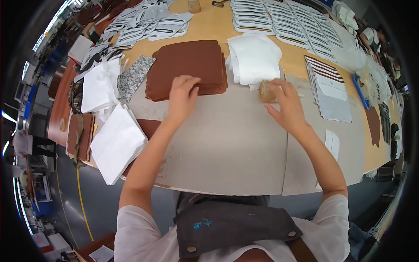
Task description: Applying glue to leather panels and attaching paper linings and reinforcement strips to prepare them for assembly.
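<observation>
A thick stack of brown leather-like sheets [185,61] lies in front of me, its edges slightly uneven. My left hand [183,96] rests at its near edge, fingers bent and thumb apart, with no sheet gripped between them. A small glass jar [265,91] with yellowish contents stands right of the stack. Beside it is my right hand [287,107], thumb and fingers spread; its fingertips overlap the jar's right side, and I cannot tell whether they touch it. Just behind the jar lies a pile of white sheets [255,56].
White sheets [115,142] and a grey patterned piece [134,78] lie left. Pale slotted panels fill the back, in a loose heap [152,22] and in rows [283,24]. Striped sheets [329,87] and a blue tray [361,90] are right. Grey board [227,148] covers the table's near part.
</observation>
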Available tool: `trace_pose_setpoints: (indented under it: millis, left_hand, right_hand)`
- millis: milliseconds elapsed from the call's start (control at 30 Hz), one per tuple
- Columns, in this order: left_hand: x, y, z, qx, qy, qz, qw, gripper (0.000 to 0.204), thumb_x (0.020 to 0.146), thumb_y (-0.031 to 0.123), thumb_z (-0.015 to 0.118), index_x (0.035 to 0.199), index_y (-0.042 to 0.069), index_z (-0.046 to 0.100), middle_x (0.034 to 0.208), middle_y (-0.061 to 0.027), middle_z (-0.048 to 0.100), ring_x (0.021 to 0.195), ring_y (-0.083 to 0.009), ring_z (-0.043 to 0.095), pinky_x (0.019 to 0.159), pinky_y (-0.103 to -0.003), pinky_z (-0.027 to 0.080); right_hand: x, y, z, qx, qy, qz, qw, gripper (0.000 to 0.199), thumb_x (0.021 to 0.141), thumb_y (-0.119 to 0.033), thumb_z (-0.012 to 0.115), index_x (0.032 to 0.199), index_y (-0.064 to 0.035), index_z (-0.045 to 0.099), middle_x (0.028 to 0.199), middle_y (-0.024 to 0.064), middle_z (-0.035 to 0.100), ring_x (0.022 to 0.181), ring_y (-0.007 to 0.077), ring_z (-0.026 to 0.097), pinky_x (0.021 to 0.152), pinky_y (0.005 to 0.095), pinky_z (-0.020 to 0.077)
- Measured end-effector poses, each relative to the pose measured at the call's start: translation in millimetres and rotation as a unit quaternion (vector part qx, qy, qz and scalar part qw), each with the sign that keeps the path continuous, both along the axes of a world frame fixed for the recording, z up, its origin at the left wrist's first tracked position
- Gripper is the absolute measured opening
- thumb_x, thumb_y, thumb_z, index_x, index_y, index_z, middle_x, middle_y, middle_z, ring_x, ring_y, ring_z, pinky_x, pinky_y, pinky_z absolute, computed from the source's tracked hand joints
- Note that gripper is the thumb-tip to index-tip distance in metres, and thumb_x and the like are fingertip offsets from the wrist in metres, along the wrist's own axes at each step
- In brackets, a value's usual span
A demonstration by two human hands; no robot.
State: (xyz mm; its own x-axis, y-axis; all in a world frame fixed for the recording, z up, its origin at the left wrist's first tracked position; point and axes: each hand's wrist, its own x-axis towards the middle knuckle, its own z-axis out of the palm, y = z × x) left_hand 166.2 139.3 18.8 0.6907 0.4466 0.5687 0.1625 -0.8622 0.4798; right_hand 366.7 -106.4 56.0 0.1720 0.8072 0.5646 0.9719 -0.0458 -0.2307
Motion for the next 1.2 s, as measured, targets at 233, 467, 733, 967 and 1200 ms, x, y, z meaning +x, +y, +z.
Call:
trace_pose_setpoints:
  millis: [233, 467, 733, 967, 1200]
  left_hand:
    - [2.3, 70.9, -16.8, -0.028, 0.084, -0.031, 0.996, 0.018, 0.078, 0.012, 0.075, 0.094, 0.006, 0.073, 0.097, -0.006, 0.063, 0.092, -0.0248, 0.058, 0.079, -0.034, 0.048]
    - [13.6, 70.8, 1.7, -0.268, 0.09, -0.011, 0.959, 0.014, 0.079, 0.009, 0.075, 0.088, -0.001, 0.071, 0.083, -0.0027, 0.066, 0.078, -0.0146, 0.059, 0.072, -0.028, 0.046]
    - [13.9, 65.1, 5.1, -0.221, 0.111, 0.009, 0.969, 0.014, 0.075, 0.011, 0.078, 0.079, -0.001, 0.071, 0.08, -0.0045, 0.066, 0.075, -0.0173, 0.06, 0.07, -0.03, 0.046]
    - [-13.7, -15.3, 3.3, 0.064, -0.01, -0.072, 0.995, 0.015, 0.071, -0.001, 0.074, 0.078, 0.001, 0.061, 0.093, -0.0096, 0.066, 0.09, -0.0285, 0.061, 0.076, -0.037, 0.048]
    - [-78.8, -138.6, -12.4, 0.042, 0.087, -0.175, 0.98, 0.011, 0.075, 0.001, 0.065, 0.079, 0.0, 0.056, 0.115, -0.0187, 0.063, 0.114, -0.0357, 0.058, 0.095, -0.05, 0.045]
  right_hand:
    - [41.5, 6.8, -6.0, -0.238, 0.017, -0.054, 0.97, 0.074, 0.067, -0.009, 0.079, 0.132, -0.0057, 0.044, 0.13, 0.0121, 0.048, 0.122, 0.0312, 0.043, 0.103, 0.0424, 0.0343]
    - [34.9, 4.4, 17.0, -0.267, -0.069, -0.06, 0.959, 0.068, 0.068, -0.009, 0.078, 0.128, -0.0049, 0.046, 0.125, 0.0122, 0.052, 0.118, 0.0302, 0.047, 0.101, 0.0401, 0.0371]
    - [-0.5, -34.6, 28.5, 0.193, 0.666, -0.058, 0.718, 0.054, 0.086, -0.016, 0.069, 0.131, -0.0016, 0.043, 0.127, 0.0135, 0.054, 0.118, 0.0294, 0.052, 0.102, 0.0437, 0.0421]
    - [-46.8, -58.5, 6.8, 0.392, 0.798, -0.037, 0.456, 0.053, 0.088, -0.015, 0.065, 0.134, -0.0038, 0.041, 0.132, 0.0193, 0.048, 0.127, 0.0377, 0.045, 0.109, 0.0524, 0.0371]
    - [-68.3, -56.5, 0.5, 0.41, 0.844, 0.016, 0.344, 0.059, 0.088, -0.02, 0.066, 0.136, -0.0042, 0.038, 0.137, 0.0212, 0.042, 0.131, 0.0374, 0.039, 0.112, 0.0542, 0.0302]
